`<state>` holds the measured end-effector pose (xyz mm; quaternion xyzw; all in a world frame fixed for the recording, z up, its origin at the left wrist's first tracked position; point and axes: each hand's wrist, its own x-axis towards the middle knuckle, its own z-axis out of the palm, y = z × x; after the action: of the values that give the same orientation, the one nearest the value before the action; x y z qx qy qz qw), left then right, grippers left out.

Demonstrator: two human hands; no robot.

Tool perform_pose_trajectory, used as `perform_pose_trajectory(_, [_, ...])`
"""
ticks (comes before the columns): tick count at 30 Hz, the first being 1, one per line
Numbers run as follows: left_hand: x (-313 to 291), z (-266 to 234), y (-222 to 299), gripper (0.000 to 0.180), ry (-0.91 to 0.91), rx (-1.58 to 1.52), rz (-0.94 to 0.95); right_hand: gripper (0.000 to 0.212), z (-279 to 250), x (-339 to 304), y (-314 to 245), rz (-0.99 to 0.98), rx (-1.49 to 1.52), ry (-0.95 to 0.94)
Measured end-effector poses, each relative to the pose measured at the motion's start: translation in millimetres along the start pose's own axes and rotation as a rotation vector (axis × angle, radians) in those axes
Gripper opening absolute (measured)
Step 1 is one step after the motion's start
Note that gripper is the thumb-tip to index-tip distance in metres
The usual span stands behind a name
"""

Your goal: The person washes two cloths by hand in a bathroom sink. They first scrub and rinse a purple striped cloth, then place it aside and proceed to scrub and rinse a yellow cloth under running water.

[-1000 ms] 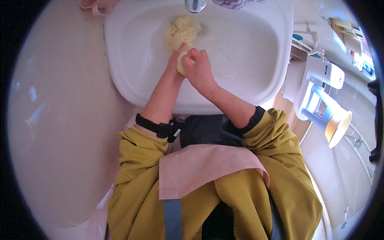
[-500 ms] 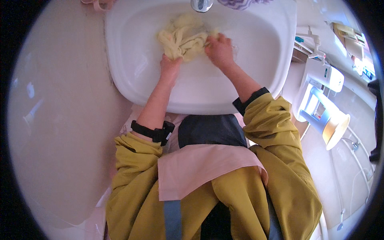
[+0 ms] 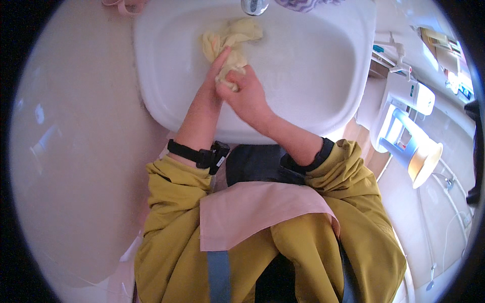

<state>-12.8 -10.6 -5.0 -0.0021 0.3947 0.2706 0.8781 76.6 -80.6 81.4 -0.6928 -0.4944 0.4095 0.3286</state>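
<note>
A wet, pale yellow cloth lies bunched in the white sink, left of its middle. My left hand holds the cloth, its fingers partly hidden by the folds. Close against it, my right hand is closed in a fist around the near end of the cloth, and a bit of fabric pokes out below the fingers. The cloth's far part rests on the sink bottom.
A chrome faucet stands at the sink's far edge, with a purple and white ruffled item beside it. Pink straps lie at the far left. A blue stool-like object and white pipes are on the right.
My right hand has moved left and nearer to me, drawing its part of the cloth over to my left hand. The cloth is now bunched more narrowly.
</note>
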Motion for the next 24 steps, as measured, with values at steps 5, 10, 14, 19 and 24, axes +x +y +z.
perform_pose_trajectory(5, [-8,45,-30,0.032,0.083,-0.017,0.086,0.026,-7,63,40,0.203,-0.2,0.263])
perform_pose_trajectory(10, [11,26,-49,0.033,-0.186,-0.174,0.169,0.029,2,41,31,0.096,0.01,0.297])
perform_pose_trajectory(14, [30,-8,-69,0.036,-0.689,-0.444,0.175,0.022,0,31,18,0.224,-0.058,0.181])
perform_pose_trajectory(19, [-26,49,-16,0.042,0.168,0.022,0.15,0.015,-52,70,67,-0.002,-0.641,0.167])
perform_pose_trajectory(24, [-36,4,3,0.06,0.334,0.352,0.271,0.033,-67,77,122,-0.034,-0.733,0.352])
